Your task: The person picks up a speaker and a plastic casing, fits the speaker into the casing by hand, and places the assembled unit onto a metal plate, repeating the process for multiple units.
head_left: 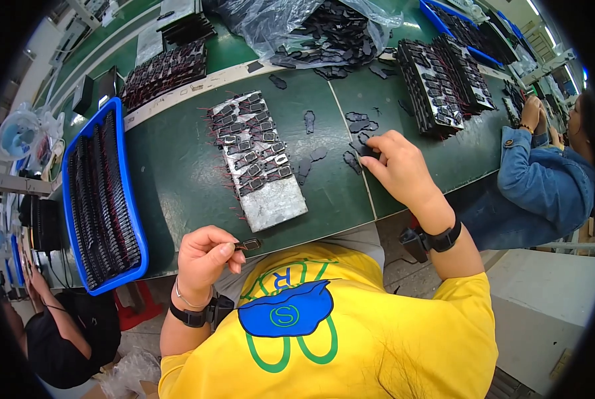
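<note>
My left hand (208, 259) is at the table's near edge, its thumb and fingers pinching a small black rectangular component (248, 245). Farther right, my right hand (397, 166) reaches over the table. Its thumb and index finger close on a thin black die-cut piece (362, 149), partly hidden by the fingertips. Around that hand lie several similar loose black pieces (353, 161). Between my hands rests a grey metal plate (274, 206), bearing rows of small black components (249, 143) with red wires. The plate's near end is bare.
A blue tray (141, 249) packed with wired components stands at left. Stacks of loaded plates stand at far left (168, 73) and right (437, 86). A plastic bag (257, 30) of black pieces lies at the back. Co-workers sit right (543, 173) and left (71, 332).
</note>
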The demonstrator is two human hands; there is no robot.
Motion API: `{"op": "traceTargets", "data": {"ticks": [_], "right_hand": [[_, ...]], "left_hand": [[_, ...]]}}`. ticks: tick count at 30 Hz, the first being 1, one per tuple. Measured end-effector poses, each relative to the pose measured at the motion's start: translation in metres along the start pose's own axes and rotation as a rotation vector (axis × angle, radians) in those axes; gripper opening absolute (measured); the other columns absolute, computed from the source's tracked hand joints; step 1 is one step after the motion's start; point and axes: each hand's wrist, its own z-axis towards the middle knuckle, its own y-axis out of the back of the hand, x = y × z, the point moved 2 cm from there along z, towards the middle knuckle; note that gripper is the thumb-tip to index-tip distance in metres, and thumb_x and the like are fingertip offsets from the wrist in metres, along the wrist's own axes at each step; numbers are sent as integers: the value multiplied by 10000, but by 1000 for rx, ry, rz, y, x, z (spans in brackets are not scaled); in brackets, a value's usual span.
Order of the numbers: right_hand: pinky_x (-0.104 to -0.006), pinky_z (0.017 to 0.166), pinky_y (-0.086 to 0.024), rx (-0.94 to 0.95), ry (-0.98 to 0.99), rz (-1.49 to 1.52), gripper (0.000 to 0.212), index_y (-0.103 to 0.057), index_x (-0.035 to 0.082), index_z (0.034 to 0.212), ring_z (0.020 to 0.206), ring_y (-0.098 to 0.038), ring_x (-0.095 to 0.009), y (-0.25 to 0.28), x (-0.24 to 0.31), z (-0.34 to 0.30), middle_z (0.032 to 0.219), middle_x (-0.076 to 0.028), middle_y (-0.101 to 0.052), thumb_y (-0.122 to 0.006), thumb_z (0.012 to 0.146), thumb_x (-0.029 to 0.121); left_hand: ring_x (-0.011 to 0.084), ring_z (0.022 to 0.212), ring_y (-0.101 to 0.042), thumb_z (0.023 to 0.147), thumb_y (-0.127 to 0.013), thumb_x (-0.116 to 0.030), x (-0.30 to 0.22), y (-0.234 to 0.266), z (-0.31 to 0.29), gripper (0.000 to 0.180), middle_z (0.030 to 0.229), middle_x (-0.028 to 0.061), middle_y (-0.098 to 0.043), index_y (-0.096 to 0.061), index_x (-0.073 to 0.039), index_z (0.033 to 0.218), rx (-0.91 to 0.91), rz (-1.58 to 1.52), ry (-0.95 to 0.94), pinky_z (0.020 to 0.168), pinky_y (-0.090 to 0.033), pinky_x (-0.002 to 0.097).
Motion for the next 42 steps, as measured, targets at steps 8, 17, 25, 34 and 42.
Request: {"op": "traceTargets", "data": {"ticks": [8,17,25,34,42], "right_hand": [[-352,664,-501,132,84,-74,174,-676,9,890,718,-619,-277,-2,4,28,802,-123,-591,-687,722,55],[-358,674,-504,157,177,-56,215,-658,23,933,729,-621,-279,-4,5,29,831,-127,-605,-644,718,23],[-356,680,-502,212,159,-18,206,-657,21,924,728,-615,-279,4,1,29,857,-131,-603,-659,718,25],[-389,730,-495,318,232,-30,177,-653,18,884,803,-605,-310,2,6,43,837,-141,-607,-661,714,64],[-293,613,-497,204,111,164,226,-623,-22,906,659,-604,-206,7,19,26,793,-111,-597,-676,686,-14]], "left_hand": [[135,580,-620,891,-599,-58,-5,-5,1,100,759,133,-668,-612,39,911,-32,35,53,542,-527,240],[131,580,-617,891,-596,-55,-6,-8,1,85,754,126,-667,-613,28,900,-40,47,87,544,-526,239],[127,585,-617,891,-599,-55,-6,-8,2,79,755,119,-668,-613,22,903,-40,63,99,546,-527,237],[122,585,-617,891,-599,-58,-6,-9,2,83,754,114,-668,-617,22,907,-46,72,109,550,-524,229],[105,565,-612,892,-611,-94,-19,-27,7,115,731,95,-667,-625,19,907,-190,216,303,501,-483,202]]}}
